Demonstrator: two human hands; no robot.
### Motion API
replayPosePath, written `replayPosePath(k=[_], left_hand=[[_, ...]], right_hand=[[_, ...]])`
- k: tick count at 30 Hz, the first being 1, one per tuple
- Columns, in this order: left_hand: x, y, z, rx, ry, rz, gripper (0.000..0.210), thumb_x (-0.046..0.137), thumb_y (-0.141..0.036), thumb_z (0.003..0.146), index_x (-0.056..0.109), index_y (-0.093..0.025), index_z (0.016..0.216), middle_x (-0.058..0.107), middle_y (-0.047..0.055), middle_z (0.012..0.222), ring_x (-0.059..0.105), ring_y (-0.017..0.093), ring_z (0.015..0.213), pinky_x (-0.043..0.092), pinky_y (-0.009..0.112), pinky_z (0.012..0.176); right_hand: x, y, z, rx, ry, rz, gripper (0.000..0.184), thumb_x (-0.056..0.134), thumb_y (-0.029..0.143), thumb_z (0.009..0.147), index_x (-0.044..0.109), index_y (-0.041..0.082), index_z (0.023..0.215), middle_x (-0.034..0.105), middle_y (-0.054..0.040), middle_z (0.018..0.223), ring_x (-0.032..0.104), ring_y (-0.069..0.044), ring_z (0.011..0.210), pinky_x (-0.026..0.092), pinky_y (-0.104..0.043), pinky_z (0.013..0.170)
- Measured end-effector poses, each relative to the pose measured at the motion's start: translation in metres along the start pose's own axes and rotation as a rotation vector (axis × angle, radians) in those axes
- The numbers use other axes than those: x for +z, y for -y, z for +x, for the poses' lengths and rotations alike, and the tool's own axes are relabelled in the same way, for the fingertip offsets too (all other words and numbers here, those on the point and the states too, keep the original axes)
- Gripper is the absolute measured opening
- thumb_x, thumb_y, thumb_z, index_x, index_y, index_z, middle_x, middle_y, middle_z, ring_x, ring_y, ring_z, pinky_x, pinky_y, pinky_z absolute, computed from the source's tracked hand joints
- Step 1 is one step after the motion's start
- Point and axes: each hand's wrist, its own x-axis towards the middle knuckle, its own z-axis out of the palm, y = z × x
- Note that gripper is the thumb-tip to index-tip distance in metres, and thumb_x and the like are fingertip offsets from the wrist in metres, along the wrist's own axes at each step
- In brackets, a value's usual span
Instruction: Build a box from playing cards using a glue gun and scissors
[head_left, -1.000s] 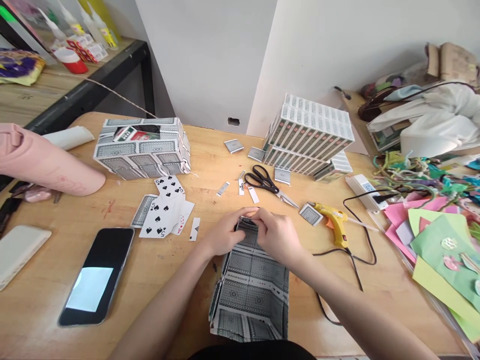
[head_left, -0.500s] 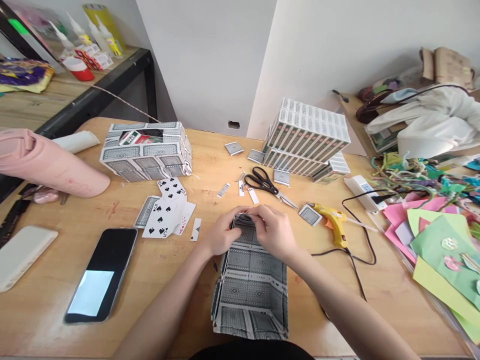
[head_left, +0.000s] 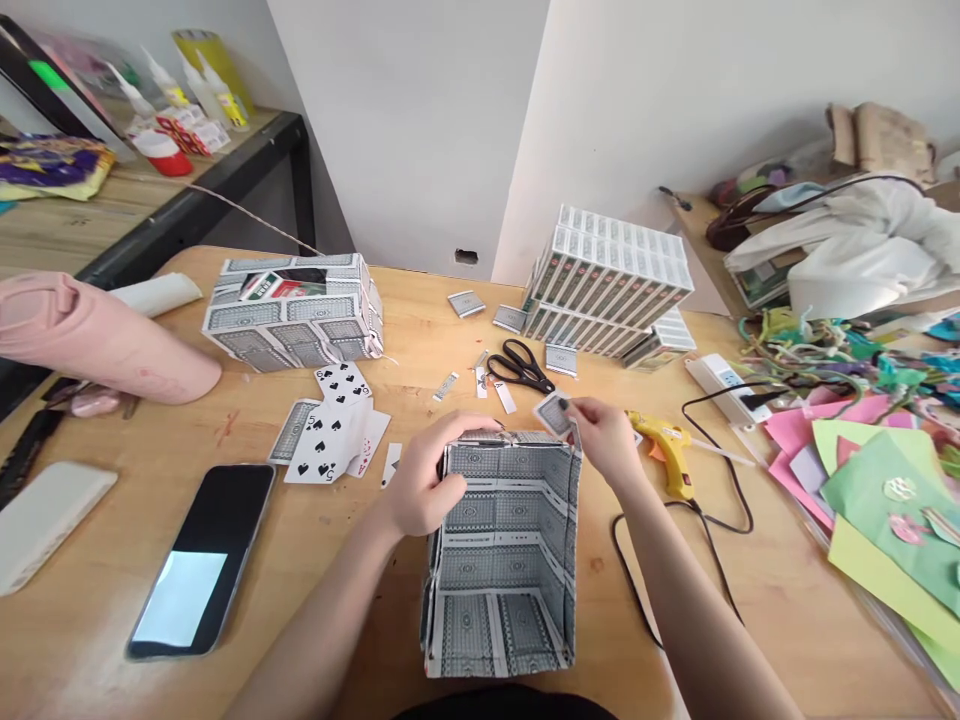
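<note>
An open box made of grey-backed playing cards [head_left: 491, 570] stands at the table's near edge, its open side facing me. My left hand [head_left: 427, 480] is closed around the box's far left corner, thumb on the inside and fingers over the top edge. At the far right corner, my right hand [head_left: 606, 438] pinches a small grey-backed card [head_left: 552, 412] between thumb and fingers, close to the box's rim. The card covers the blades of the black-handled scissors [head_left: 519, 366]. To the right of this hand lies a yellow glue gun [head_left: 673, 460].
A finished-looking card box [head_left: 296, 312] sits at the back left, with loose playing cards [head_left: 322, 440] before it. Stacked card packs [head_left: 611, 265] stand at the back right. A phone [head_left: 202, 560], pink tumbler [head_left: 112, 335], power strip [head_left: 726, 388] and coloured paper [head_left: 885, 500] surround the work area.
My right hand has left the box's far edge, moved right and now holds a card. My left hand has shifted left along the rim. The box shows more of its inside.
</note>
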Motion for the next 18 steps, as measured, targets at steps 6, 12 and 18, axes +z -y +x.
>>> replayPosePath(k=[6, 12, 18], left_hand=[[-0.003, -0.008, 0.001, -0.025, 0.038, 0.048, 0.059, 0.039, -0.007, 0.058, 0.052, -0.018, 0.115, 0.060, 0.007, 0.113, 0.054, 0.024, 0.104, 0.043, 0.040, 0.091], [-0.002, -0.010, 0.004, 0.024, 0.050, 0.063, 0.062, 0.040, -0.008, 0.057, 0.050, -0.019, 0.117, 0.058, 0.007, 0.116, 0.054, 0.024, 0.106, 0.044, 0.040, 0.092], [-0.001, -0.012, 0.003, 0.037, 0.038, 0.106, 0.063, 0.041, -0.006, 0.057, 0.049, -0.018, 0.118, 0.056, 0.008, 0.120, 0.053, 0.025, 0.108, 0.042, 0.041, 0.094]], right_hand=[[-0.010, 0.031, -0.019, -0.293, -0.156, -0.060, 0.023, 0.051, 0.032, 0.080, 0.065, 0.019, 0.093, 0.068, -0.0076, 0.094, 0.063, -0.020, 0.086, 0.050, -0.036, 0.075], [-0.024, 0.091, -0.066, -0.859, 0.048, -0.254, 0.015, 0.058, 0.028, 0.079, 0.066, 0.023, 0.090, 0.053, -0.0077, 0.124, 0.041, -0.027, 0.123, 0.039, -0.048, 0.098], [-0.004, 0.092, -0.077, -0.848, 0.079, -0.491, 0.020, 0.052, 0.024, 0.083, 0.064, 0.021, 0.099, 0.054, -0.0098, 0.125, 0.041, -0.030, 0.119, 0.037, -0.056, 0.096]])
